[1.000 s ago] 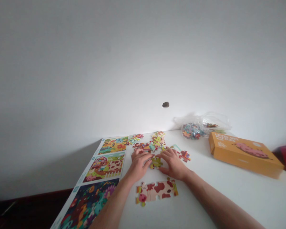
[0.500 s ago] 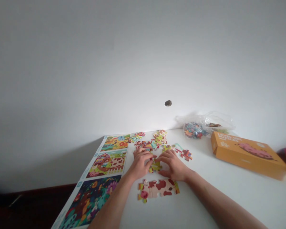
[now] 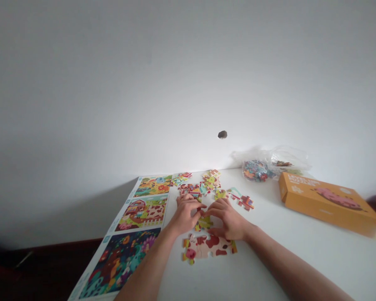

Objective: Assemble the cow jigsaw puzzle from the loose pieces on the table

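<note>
My left hand (image 3: 186, 214) is closed, thumb and fingers on the left side of a yellow-green puzzle piece (image 3: 203, 224). From the other side my right hand (image 3: 226, 218) pinches at the same piece, its fingertips almost meeting those of the left. The fingers partly hide the piece, so how it joins others is not clear. Just nearer to me lies a joined strip of puzzle pieces showing a spotted cow (image 3: 208, 246), with my right thumb close to its upper edge. Loose puzzle pieces (image 3: 188, 189) lie beyond my hands.
A picture sheet (image 3: 120, 261) with three printed scenes lies along the table's left edge. An orange puzzle box (image 3: 327, 200) is at the right. Clear plastic bags (image 3: 259, 170) with more pieces rest against the white wall, which has a small dark hole (image 3: 222, 134).
The view has shifted slightly. Both hands stay around the yellow-green puzzle piece, and my right hand sits a little nearer to the cow strip.
</note>
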`<action>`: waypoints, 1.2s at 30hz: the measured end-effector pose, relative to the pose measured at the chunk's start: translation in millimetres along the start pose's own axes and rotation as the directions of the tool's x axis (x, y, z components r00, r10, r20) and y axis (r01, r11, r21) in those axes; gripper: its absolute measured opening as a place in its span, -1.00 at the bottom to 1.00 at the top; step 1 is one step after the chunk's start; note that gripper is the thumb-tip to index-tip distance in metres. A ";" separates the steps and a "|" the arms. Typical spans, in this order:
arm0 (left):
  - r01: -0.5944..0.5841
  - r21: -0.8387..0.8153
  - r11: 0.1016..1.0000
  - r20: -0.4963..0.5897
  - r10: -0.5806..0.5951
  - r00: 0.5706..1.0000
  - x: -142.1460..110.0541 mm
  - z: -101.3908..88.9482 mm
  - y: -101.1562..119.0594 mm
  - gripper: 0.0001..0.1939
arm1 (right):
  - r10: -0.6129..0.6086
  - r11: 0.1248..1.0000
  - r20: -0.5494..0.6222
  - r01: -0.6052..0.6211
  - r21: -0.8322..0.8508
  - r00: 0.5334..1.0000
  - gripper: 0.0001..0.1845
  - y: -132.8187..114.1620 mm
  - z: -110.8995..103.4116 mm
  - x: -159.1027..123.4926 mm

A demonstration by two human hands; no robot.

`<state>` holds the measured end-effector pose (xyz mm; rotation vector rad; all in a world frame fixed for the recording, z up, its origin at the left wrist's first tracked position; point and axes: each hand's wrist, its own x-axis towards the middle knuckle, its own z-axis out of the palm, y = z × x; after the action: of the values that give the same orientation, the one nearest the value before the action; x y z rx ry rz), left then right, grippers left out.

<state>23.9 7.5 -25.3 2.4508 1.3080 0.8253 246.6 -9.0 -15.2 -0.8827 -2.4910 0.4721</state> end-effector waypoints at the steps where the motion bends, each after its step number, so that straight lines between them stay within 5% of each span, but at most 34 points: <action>1: 0.001 0.005 1.000 0.004 -0.001 1.000 0.0 0.3 -0.6 -0.68 | 0.001 1.000 0.003 -0.001 -0.007 1.000 -0.51 -1.6 0.9 0.3; 23: 0.089 -0.022 0.996 -0.104 -0.091 0.990 3.1 5.2 -11.2 -0.69 | -0.040 0.999 0.029 0.039 0.009 0.999 -0.59 -12.5 18.9 4.5; 36: -0.015 0.072 0.997 0.116 0.007 0.993 -5.6 -15.8 -8.4 -0.90 | -0.089 0.996 0.066 0.088 0.020 0.994 -0.64 -6.1 12.4 -0.6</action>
<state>6.5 6.9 -18.3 2.5224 1.3063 0.6377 237.5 -15.9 -23.0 -0.7584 -2.5700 0.4996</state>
